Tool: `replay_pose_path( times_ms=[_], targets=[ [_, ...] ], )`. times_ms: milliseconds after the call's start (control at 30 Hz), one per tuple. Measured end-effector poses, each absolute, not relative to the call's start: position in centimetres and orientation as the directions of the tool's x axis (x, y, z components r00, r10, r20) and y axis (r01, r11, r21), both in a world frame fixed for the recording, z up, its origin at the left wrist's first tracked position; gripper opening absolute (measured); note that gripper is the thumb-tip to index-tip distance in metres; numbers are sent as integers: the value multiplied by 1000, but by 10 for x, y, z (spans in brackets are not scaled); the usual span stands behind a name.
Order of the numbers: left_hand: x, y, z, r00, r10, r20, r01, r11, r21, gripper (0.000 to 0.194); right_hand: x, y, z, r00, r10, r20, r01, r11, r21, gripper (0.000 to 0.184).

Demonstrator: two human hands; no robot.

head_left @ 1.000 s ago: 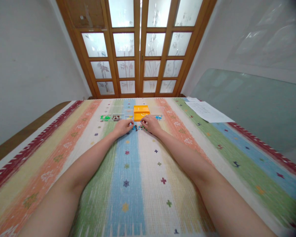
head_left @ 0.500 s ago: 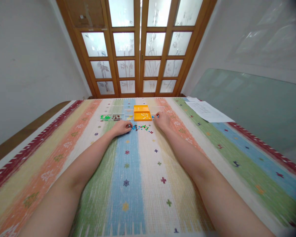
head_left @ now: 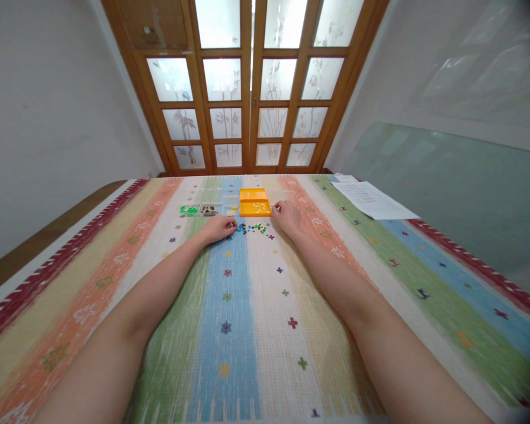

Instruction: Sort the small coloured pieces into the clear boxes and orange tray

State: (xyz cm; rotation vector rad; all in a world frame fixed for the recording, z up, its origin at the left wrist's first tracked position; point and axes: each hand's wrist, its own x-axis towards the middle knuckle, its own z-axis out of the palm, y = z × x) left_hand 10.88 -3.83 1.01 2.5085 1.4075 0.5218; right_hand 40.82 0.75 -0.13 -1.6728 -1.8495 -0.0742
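Observation:
A small heap of tiny coloured beads (head_left: 252, 228) lies on the striped cloth (head_left: 247, 306), just in front of an orange tray (head_left: 254, 202) with pale bits in it. My left hand (head_left: 219, 227) rests on the cloth at the heap's left edge, fingers curled and pinched at the beads. My right hand (head_left: 284, 214) sits right of the heap, beside the tray's near right corner, fingers bent together; anything in them is too small to see. Clear compartments left of the tray hold green beads (head_left: 188, 209) and dark red beads (head_left: 208, 209).
A sheet of paper (head_left: 371, 199) lies at the far right of the cloth. A glass pane (head_left: 446, 182) leans against the right wall. Wooden doors with frosted panes (head_left: 247, 88) stand behind the table. The table's left wooden edge (head_left: 44, 235) shows.
My right hand moved from the bead heap out to the right, past the tray's corner, then drew slightly back toward the heap. My left hand stayed at the heap's left edge.

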Motion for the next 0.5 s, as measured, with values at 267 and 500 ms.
replay_pose_path(
  times_ms=[267, 500],
  targets=[
    [111, -38, 9, 412, 879, 239, 764, -476, 435, 23, 399, 6, -4, -189, 805, 562, 867, 405, -289, 21],
    [125, -41, 11, 281, 906, 318, 711, -419, 564, 22, 374, -15, 2, -503, 641, 580, 705, 692, -154, 17]
  ],
)
